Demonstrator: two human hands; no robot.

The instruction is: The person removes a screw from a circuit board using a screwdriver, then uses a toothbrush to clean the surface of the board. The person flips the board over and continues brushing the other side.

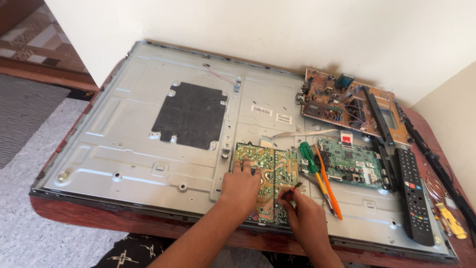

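Note:
A flat screen's bare metal back panel (pixel 134 144) lies face down on a wooden table. My left hand (pixel 240 186) presses flat on a green and yellow circuit board (pixel 267 166) near the panel's front edge. My right hand (pixel 300 208) pinches a small thin tool (pixel 296 186) whose tip touches the same board's right half. Just right of the board lie a green-handled screwdriver (pixel 308 156) and an orange-handled one (pixel 328 186).
A green main board (pixel 352 161) sits right of the screwdrivers, a brown circuit board (pixel 332 99) behind it by the wall. A black remote (pixel 414 196) and black plastic strips (pixel 379 116) lie at the right, with a yellow tool (pixel 452 222) near the table's right edge. A black pad (pixel 191 114) covers the panel's middle.

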